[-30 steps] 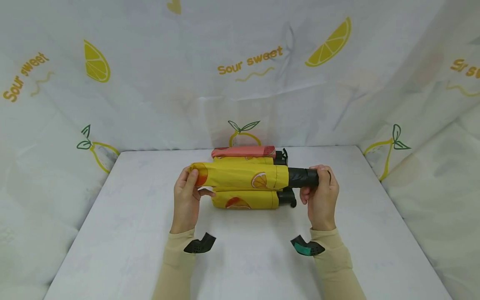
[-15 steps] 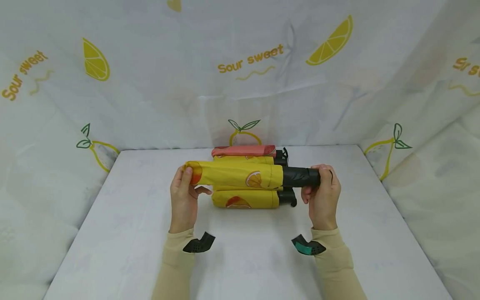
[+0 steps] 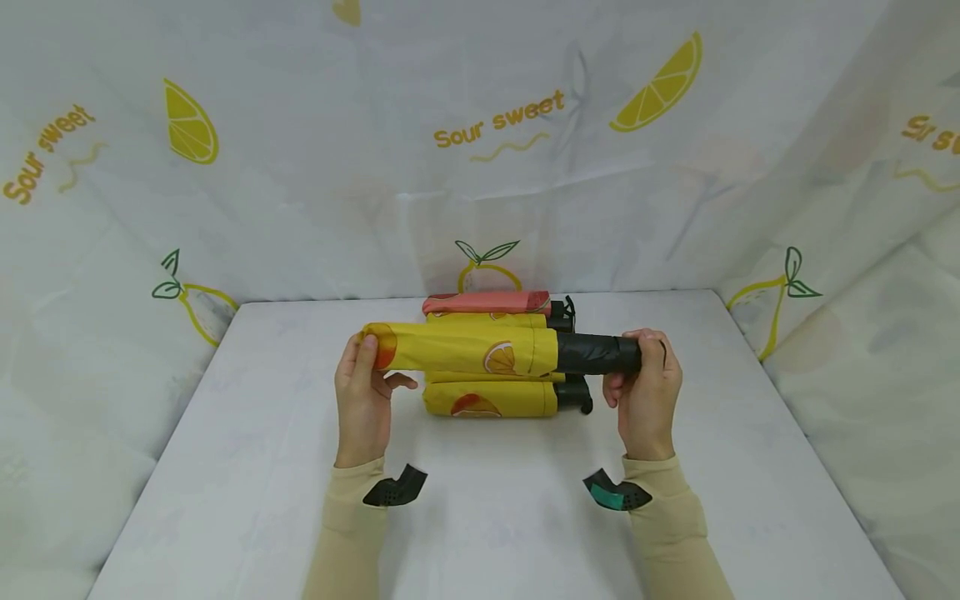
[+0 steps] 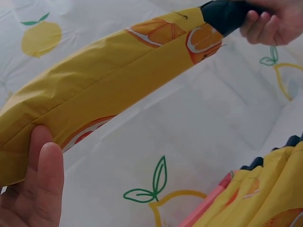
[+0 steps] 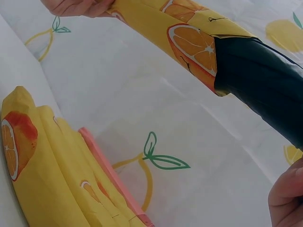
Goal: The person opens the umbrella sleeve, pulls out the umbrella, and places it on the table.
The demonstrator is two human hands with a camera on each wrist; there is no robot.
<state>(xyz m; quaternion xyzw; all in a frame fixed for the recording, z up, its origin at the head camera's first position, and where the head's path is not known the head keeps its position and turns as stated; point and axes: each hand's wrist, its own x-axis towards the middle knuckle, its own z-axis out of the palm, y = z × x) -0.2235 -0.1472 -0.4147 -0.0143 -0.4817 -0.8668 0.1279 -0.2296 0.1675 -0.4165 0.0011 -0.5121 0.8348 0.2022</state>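
A folded umbrella (image 3: pixel 592 354) with a black body is held level above the table, partly inside a yellow sleeve (image 3: pixel 442 347) printed with orange slices. My left hand (image 3: pixel 362 404) pinches the sleeve's closed left end between thumb and fingers. At the other end, my right hand (image 3: pixel 647 396) grips the black handle, a thin strap looping by its fingers. A stretch of black shows between the sleeve's mouth and the right hand; in the right wrist view the dark fabric (image 5: pixel 258 78) emerges from that mouth.
Behind and below the held umbrella, several sleeved umbrellas lie side by side on the white table (image 3: pixel 495 500). The nearest yellow one (image 3: pixel 525 400) has an orange print; a pink one (image 3: pixel 487 302) lies farthest back, near the white lemon-print curtain (image 3: pixel 337 208).
My left hand has moved left with the sleeve, so its mouth has slid along the umbrella and more black shows. My right hand has stayed nearly in place.
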